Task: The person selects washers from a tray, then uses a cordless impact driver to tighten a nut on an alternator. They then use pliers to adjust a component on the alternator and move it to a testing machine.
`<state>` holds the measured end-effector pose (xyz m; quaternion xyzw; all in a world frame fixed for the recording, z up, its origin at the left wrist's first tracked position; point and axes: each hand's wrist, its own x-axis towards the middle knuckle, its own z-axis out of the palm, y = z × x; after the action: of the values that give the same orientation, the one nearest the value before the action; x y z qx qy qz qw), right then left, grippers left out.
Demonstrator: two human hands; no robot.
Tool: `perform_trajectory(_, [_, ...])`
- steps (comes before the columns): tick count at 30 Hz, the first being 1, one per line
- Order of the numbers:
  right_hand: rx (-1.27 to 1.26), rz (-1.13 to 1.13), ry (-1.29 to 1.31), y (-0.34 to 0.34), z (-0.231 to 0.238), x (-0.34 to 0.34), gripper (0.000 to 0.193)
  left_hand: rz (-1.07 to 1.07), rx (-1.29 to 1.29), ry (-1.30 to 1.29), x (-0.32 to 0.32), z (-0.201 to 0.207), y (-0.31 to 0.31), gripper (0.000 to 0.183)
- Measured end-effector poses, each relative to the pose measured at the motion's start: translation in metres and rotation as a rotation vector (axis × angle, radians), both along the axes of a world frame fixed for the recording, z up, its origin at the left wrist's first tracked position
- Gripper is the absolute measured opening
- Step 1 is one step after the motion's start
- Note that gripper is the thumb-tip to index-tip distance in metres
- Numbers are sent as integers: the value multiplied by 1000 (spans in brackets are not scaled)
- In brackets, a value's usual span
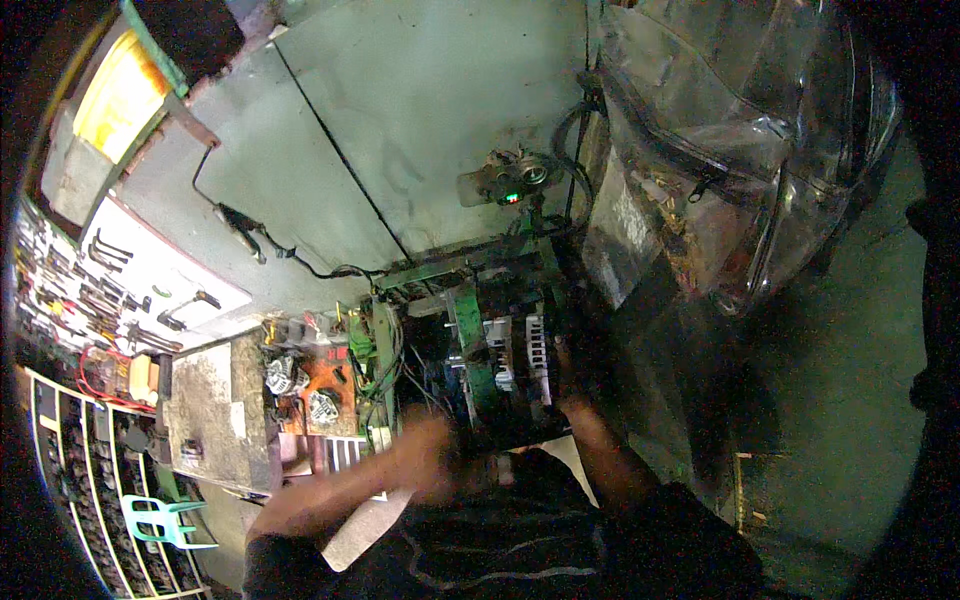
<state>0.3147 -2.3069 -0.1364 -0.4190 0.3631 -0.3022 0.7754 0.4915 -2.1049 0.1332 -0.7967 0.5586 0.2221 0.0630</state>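
Note:
In front of me is a green metal machine frame (pixel 468 350) with an upright green bar. A silver finned metal housing (pixel 538 350), which looks like an alternator, sits in the frame. Several dark wires (pixel 388 345) run down the frame's left side. My left hand (pixel 428 455) is near the frame's lower left, close to my body, and smeared by motion; its fingers cannot be made out. At the housing's right side is my right hand (pixel 585 412), reaching forward. Its fingers fade into dark shadow, so a grip cannot be told.
A worn workbench (pixel 215 390) stands left, beside an orange surface (pixel 345 375) bearing silver parts. Hand tools hang on a white board (pixel 140 262). A teal stool (pixel 160 522) stands by shelves (pixel 85 470). Clear plastic sheeting (pixel 730 150) hangs right; a device (pixel 512 180) glows green behind the frame.

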Motion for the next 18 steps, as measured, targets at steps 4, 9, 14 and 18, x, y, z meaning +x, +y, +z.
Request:
perform_trajectory(4, [-1, 4, 8, 6, -7, 2, 65, 160, -539, 131, -9, 14, 9, 49])
perform_trajectory(9, [-20, 5, -3, 17, -10, 2, 66, -474, -698, -296, 41, 34, -18, 62])
perform_trajectory(14, [-16, 34, 4, 5, -11, 9, 67, 265, -659, 149, -68, 37, 4, 69])
perform_trajectory(18, [-19, 47, 20, 11, -16, 6, 67, 478, -685, 553, -51, 61, 25, 65])
